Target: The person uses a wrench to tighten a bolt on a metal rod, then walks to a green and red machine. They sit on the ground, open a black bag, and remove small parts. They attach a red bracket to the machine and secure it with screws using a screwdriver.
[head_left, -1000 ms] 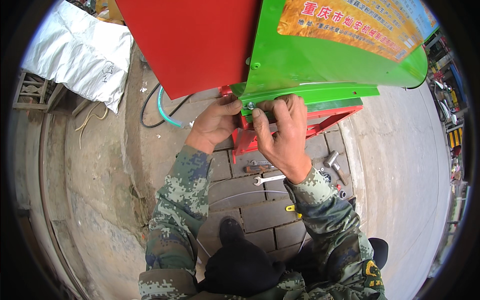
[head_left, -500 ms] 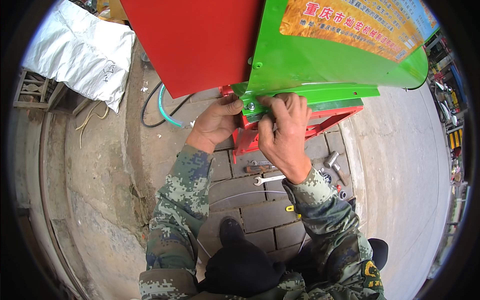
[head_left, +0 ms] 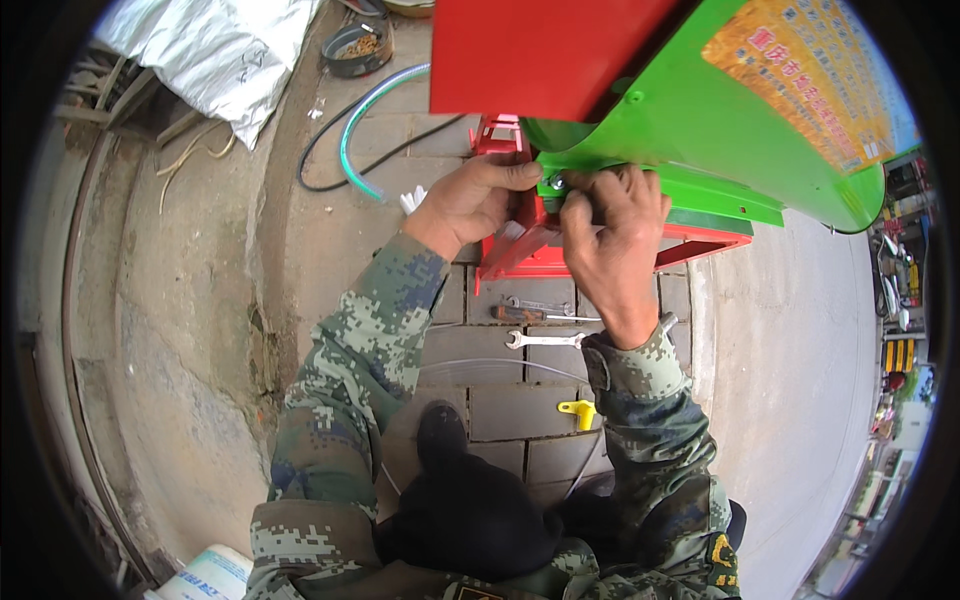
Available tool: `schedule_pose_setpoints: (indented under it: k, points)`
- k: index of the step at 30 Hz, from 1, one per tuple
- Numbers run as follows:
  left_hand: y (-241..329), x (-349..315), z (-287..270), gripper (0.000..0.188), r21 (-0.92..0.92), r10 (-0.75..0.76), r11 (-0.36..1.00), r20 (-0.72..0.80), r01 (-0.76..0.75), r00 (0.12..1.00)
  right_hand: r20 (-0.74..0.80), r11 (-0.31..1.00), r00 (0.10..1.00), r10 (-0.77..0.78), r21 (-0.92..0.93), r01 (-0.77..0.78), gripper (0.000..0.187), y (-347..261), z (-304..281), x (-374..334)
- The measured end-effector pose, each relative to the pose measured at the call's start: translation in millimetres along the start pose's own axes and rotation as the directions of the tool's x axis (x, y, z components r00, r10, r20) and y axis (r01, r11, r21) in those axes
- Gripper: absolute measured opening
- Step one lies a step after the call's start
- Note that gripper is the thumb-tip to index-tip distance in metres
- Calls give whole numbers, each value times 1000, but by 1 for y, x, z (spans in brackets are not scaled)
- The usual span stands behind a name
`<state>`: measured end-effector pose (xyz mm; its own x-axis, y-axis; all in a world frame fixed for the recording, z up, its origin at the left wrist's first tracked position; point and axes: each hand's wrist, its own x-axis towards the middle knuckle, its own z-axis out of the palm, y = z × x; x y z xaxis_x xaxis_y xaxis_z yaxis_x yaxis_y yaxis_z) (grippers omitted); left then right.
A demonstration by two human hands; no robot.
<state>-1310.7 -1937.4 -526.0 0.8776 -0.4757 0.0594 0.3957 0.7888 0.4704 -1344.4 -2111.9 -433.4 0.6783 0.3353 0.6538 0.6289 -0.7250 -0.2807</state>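
Note:
A silver bolt (head_left: 557, 182) stands in the corner of the green metal housing's flange (head_left: 700, 195), over a red metal frame (head_left: 520, 262). My right hand (head_left: 622, 235) is closed from the right, its fingertips at the bolt. From the left, my left hand (head_left: 472, 203) reaches the same corner. Its thumb lies at the flange's edge and the other fingers curl below, by the red frame; what they hold underneath is hidden. A red sheet-metal panel (head_left: 540, 55) rises just beyond my hands.
On the paving below lie an open-end wrench (head_left: 545, 340), a screwdriver (head_left: 520, 314) and a yellow bracket (head_left: 580, 411). A teal hose (head_left: 350, 160) and black cable (head_left: 325, 187) curve at the left. Farther off are a bowl (head_left: 357, 48) and a white sack (head_left: 225, 55).
My view has shifted, so the machine and hands sit farther right in the picture. Both hands stay at the bolted corner, with the right fingers slightly changed around the bolt.

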Motion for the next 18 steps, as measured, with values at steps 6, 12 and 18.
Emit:
schedule_pose_setpoints:
  k: [6, 12, 18]
  points:
    - [-4, 7, -5, 37, 0, 2, 1000, -61, -2, 998, 52, 999, 999, -14, 40, 12, 13, 0, 12, 0]
    - [-8, 11, -5, 33, 2, 6, 1000, -107, -6, 994, 77, 937, 965, 251, 232, -262, 11, 2, 22, -6]
    - [-9, 12, -2, 34, 36, -14, 999, -123, 18, 992, 110, 897, 932, 345, 252, -362, 11, -2, 19, -4]
